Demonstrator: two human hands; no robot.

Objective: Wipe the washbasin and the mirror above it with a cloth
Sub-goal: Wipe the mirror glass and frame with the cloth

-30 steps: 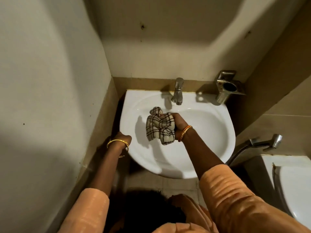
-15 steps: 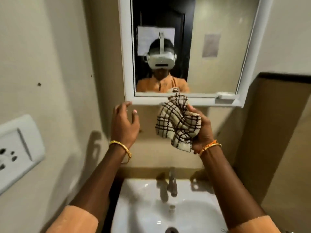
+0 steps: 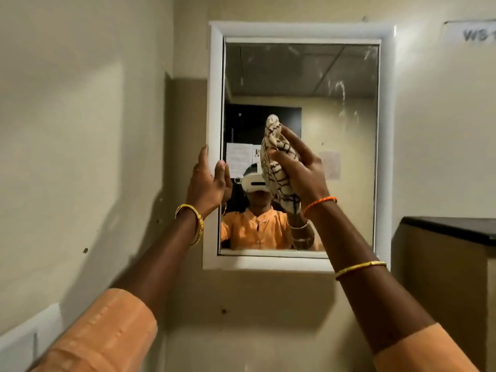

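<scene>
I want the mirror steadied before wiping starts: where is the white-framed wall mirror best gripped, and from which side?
Grip the white-framed wall mirror by its left vertical frame edge, coming in from the left. That edge stands proud of the wall, so fingers can wrap it, as the left hand does. This probably leaves the glass free for the right hand with the bunched checked cream cloth.

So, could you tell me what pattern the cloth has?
Cream with dark checked lines; the cloth shows best in the head view.
</scene>
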